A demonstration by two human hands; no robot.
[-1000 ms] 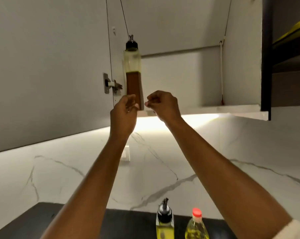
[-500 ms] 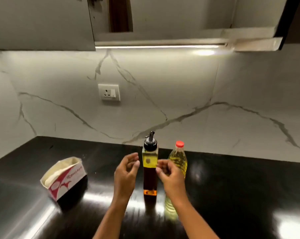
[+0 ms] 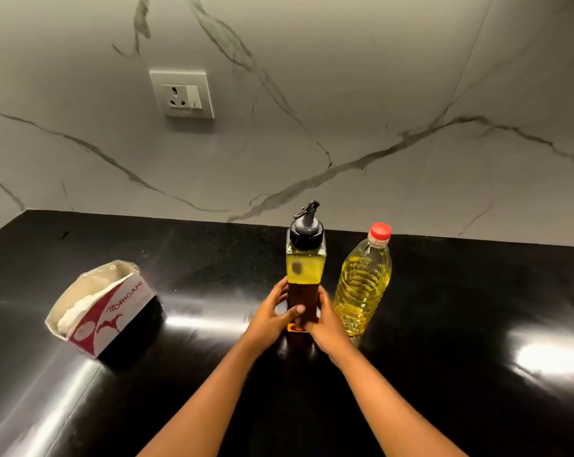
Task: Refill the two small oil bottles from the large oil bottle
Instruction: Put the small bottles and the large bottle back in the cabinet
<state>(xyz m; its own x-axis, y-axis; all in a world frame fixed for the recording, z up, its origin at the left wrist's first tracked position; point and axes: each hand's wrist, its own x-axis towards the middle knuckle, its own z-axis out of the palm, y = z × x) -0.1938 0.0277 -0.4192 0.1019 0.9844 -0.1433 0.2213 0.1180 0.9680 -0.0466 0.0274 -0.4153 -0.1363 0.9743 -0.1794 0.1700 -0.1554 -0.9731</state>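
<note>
Head view: a tall, square, clear-walled small oil bottle (image 3: 305, 268) with a black pour-spout cap (image 3: 305, 230) stands upright near the middle of the glossy black stone counter (image 3: 460, 291). Its lower part looks dark brown and its upper part yellow. Whether that yellow belongs to a second small bottle hidden straight behind it cannot be told.

The left hand (image 3: 269, 316) wraps the lower body from 9 o'clock, with the thumb laid across the front. The right hand (image 3: 327, 324) curls round it from 3 o'clock, so both hold the one bottle low down.

Just beside it at 3 o'clock stands the ribbed clear-plastic large oil bottle (image 3: 361, 285), full of yellow oil, with its red screw cap (image 3: 380, 230) on. Well apart at 9 o'clock sits an open red-and-white cardboard tissue box (image 3: 107, 311). A white wall socket (image 3: 182, 94) is at 11 o'clock.

The likeliest trouble is the back of the right hand, which lies very close to the large oil bottle: a sideways move could knock it over. The small oil bottle is tall, narrow and held low, so a tug at its cap could tip it. No funnel shows, so pouring into a narrow neck would probably spill onto the slick counter. Yellow oil poured onto dark oil would mix the two.
</note>
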